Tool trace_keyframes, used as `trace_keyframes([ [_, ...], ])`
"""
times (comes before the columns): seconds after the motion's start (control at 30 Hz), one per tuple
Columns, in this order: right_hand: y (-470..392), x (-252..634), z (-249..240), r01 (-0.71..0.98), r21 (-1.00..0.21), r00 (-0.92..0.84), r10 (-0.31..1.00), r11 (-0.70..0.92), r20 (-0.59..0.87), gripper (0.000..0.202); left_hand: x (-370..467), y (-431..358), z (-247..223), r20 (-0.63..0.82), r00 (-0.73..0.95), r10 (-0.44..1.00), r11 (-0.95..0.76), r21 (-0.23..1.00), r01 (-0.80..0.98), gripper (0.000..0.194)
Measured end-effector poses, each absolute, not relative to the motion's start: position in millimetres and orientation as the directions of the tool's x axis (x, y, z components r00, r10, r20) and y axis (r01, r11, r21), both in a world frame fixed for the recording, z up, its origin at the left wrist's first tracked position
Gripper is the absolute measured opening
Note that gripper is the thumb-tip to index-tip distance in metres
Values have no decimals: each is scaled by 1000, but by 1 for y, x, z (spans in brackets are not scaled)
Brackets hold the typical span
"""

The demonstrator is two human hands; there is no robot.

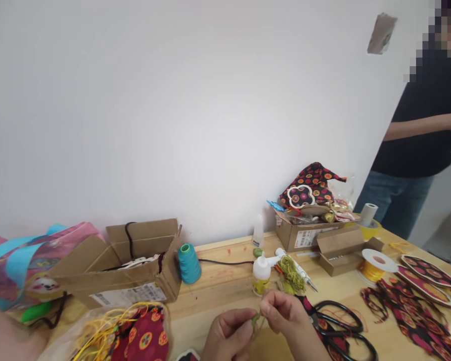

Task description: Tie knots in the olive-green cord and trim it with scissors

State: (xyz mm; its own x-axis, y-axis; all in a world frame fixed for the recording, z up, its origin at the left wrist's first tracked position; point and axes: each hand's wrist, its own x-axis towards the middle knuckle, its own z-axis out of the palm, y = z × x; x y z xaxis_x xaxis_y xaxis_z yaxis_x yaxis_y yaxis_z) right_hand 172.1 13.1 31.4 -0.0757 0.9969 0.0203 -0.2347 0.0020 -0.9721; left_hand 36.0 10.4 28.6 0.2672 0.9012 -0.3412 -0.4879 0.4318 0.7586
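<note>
Low in the middle of the head view, my left hand [231,332] pinches a short length of green cord [254,319] between thumb and fingertips. Close beside it, my right hand [280,313] pinches the same cord, its fingertips almost meeting the left ones. Just behind them stands a white glue bottle with a yellow label [262,275]. A bundle of olive-green cord [292,273] lies by a white glue gun [304,275]. Black-handled scissors [338,318] rest right of my right hand, on dark patterned fabric. The cord's lower end is partly hidden by my hands.
Two cardboard boxes [135,273] [300,235] stand along the wall. A teal thread cone [189,264] is beside the left one. At right are a spool of yellow cord [378,265] and patterned fabric pieces [409,311]. A person [421,110] stands beyond the table's right side.
</note>
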Motion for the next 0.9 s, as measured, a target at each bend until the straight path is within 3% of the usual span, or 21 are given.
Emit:
trace_keyframes([
  [0.13,13,175,31,-205,-979,-131,991,-16,11,38,37,9,27,-327,190,926,378,807,-455,31],
  [0.3,13,181,40,-124,-992,-124,992,-2,14,32,37,7,30,-157,29,987,155,892,-424,26],
  [0.6,14,184,36,-17,-1000,-176,984,21,24,24,34,12,19,54,221,974,20,948,-316,13],
  [0.77,14,187,35,-162,-986,-205,979,-31,3,29,29,15,15,64,364,929,20,975,-222,10],
  [0.9,16,191,32,-235,-971,-187,982,-48,-3,33,32,13,18,41,292,956,37,965,-259,15],
])
